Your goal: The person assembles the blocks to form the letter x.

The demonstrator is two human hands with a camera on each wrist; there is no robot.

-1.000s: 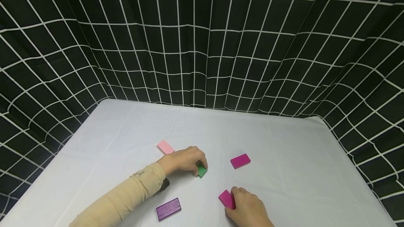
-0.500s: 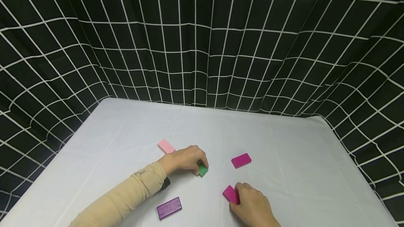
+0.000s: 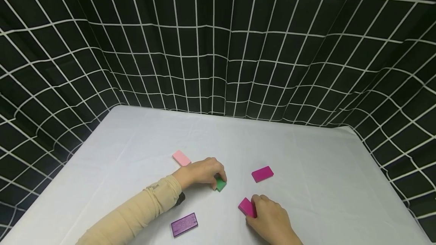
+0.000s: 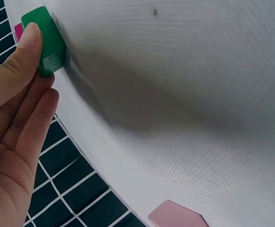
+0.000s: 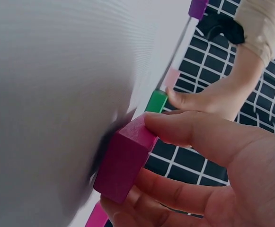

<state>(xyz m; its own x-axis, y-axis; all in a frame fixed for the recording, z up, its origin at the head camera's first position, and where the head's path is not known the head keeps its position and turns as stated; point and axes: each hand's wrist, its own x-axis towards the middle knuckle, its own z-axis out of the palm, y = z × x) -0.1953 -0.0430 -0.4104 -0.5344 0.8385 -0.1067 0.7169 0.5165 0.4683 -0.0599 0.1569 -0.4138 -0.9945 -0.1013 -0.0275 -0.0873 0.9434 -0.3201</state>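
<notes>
Nearest the camera, a purple rectangular block is lying flat on the white cloth, beside the beige sleeve that is being worn on the left arm. To its right, a bright magenta block is being grasped by the right hand, pinched between thumb and fingers; whether it is touching the cloth cannot be told. A little farther off, a green block is being gripped near the middle by the left hand, thumb and fingertips being pressed against it. Beyond the right hand, a darker magenta block is lying flat and untouched. Just past the left wrist, a pale pink block is lying at a slant. Farthest back, a black curtain with white grid lines is hanging behind the cloth.
</notes>
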